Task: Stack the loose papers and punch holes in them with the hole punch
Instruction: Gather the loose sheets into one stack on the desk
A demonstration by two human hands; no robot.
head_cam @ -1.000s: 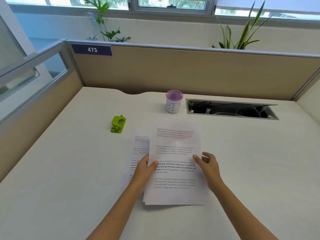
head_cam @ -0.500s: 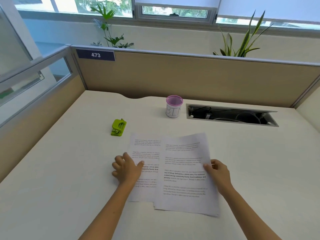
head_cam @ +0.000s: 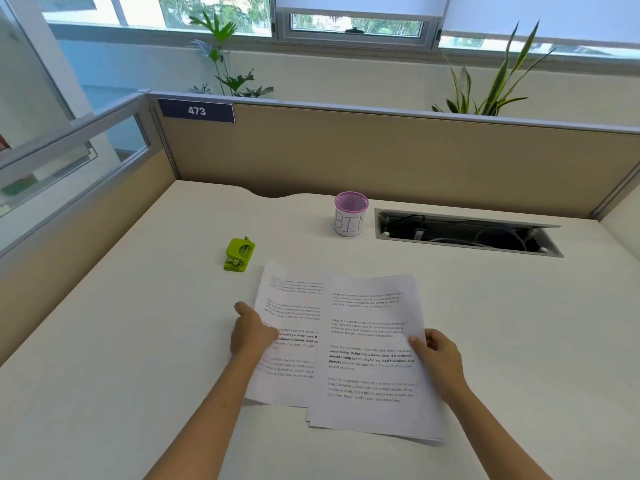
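**Two overlapping sets of printed sheets under both hands, punch apart at the left**

At the far left a glass-and-panel divider (head_cam: pixel 79 188) runs along the edge of the pale desk (head_cam: pixel 138 341). A dark plate reading 473 (head_cam: pixel 196 111) sits on the top left corner of the tan back partition (head_cam: pixel 381 157), with a leafy plant (head_cam: pixel 225 64) behind it.

The green hole punch (head_cam: pixel 239 255) stands on the desk, just beyond the upper left corner of the papers and not touching them.

The left hand (head_cam: pixel 252 332) lies at the left edge of the left sheet (head_cam: pixel 294 306), fingers curled, with the thumb side over the printed paper; whether it pinches the sheet or only presses on it cannot be told. This sheet lies flat on the desk, and its right part is covered by the right stack (head_cam: pixel 370 341), which sits slightly nearer the person and at a small tilt. Several edges show at the stack's lower right corner.

Beyond the papers, near the back partition, stands a small pink-rimmed cup marked BIN (head_cam: pixel 349 214), well apart from them.

The right hand (head_cam: pixel 438 356) grips the right edge of the right stack, thumb on top of the page and fingers curled at or under the edge.

Right of the cup, an open cable tray (head_cam: pixel 467 233) is set into the desk, with cables inside. A spiky plant (head_cam: pixel 498 74) rises behind the partition at the right
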